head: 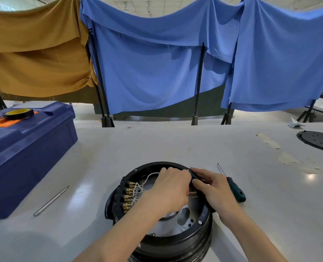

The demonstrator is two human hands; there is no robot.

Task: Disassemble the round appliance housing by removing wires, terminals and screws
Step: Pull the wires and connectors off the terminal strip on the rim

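The round black appliance housing (183, 241) sits open side up at the near edge of the white table. Inside it, a row of brass terminals (129, 195) with white wires (140, 188) lines the left wall. My left hand (168, 190) reaches into the housing from the left, fingers curled down over the right inner side. My right hand (213, 188) rests on the right rim, its fingertips pinching at small brass terminals (192, 193) beside the left hand's fingers. What the left fingers hold is hidden.
A green-handled screwdriver (234, 188) lies just right of my right hand. A thin metal rod (51, 201) lies to the left. A blue toolbox (24, 148) with a tape roll (19, 112) stands at far left. A black perforated disc (319, 140) lies at far right.
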